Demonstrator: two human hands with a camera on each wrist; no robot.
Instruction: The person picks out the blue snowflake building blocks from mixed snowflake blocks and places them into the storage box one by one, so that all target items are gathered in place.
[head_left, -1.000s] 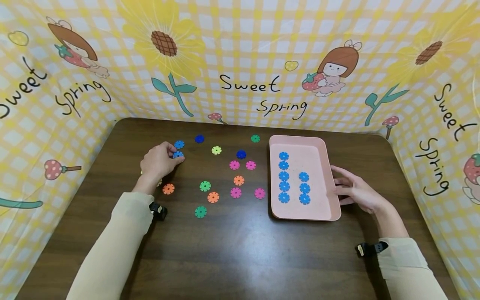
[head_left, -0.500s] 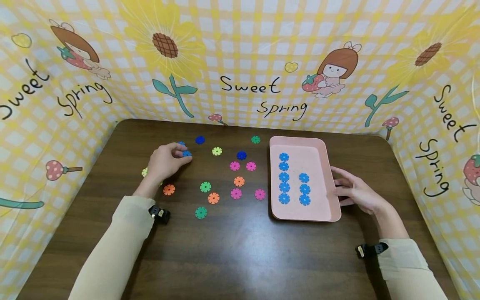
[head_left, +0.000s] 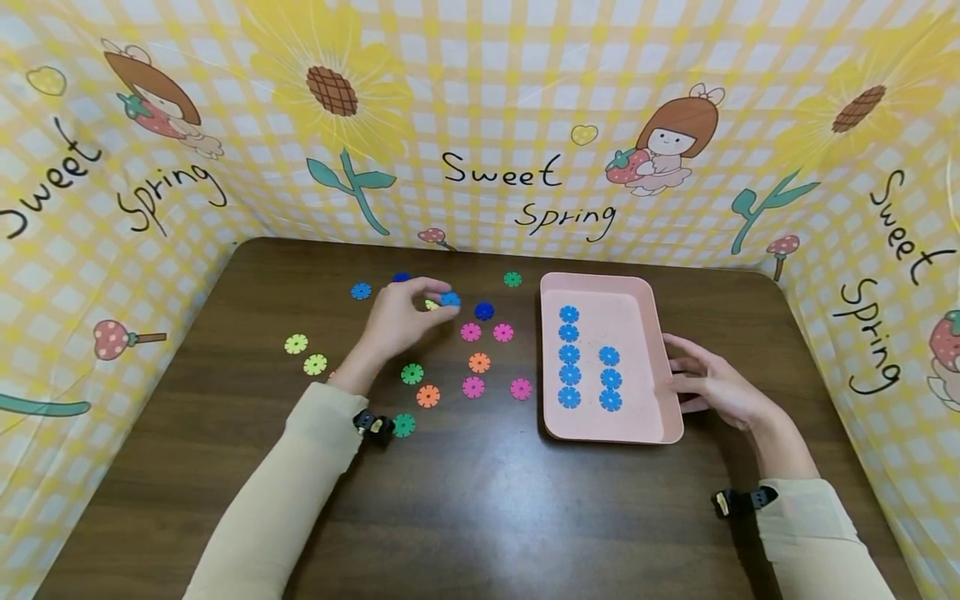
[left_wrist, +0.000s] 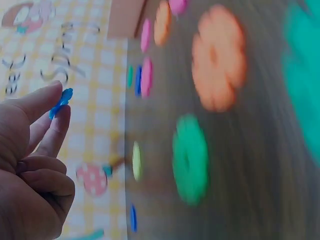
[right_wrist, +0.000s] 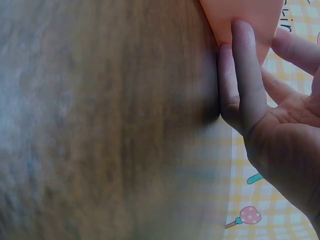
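My left hand point(head_left: 397, 321) pinches a light blue notched snowflake disc point(head_left: 450, 299) between thumb and fingertips, held up off the table. The left wrist view shows the same blue disc point(left_wrist: 61, 103) edge-on at the fingertips. Beneath that hand a yellow disc point(head_left: 431, 306) and a dark blue disc point(head_left: 401, 277) are partly hidden. On the right stands a pink tray point(head_left: 637, 358) with two columns of light blue discs point(head_left: 569, 354) lying in it. My right hand point(head_left: 723, 387) touches the tray's outer right wall with straight fingers; the right wrist view shows the fingertips against the pink wall point(right_wrist: 260, 25).
Loose discs lie left of the tray: pink point(head_left: 473, 387), orange point(head_left: 428, 396), green point(head_left: 412, 374), yellow point(head_left: 315, 364), dark blue point(head_left: 484, 311) and one light blue disc point(head_left: 362, 291). A checked cloth point(head_left: 487, 108) walls the table's back and sides.
My left hand has lifted the light blue disc and carried it right, towards the tray, uncovering yellow discs and another light blue disc. The right hand and the tray have stayed put.
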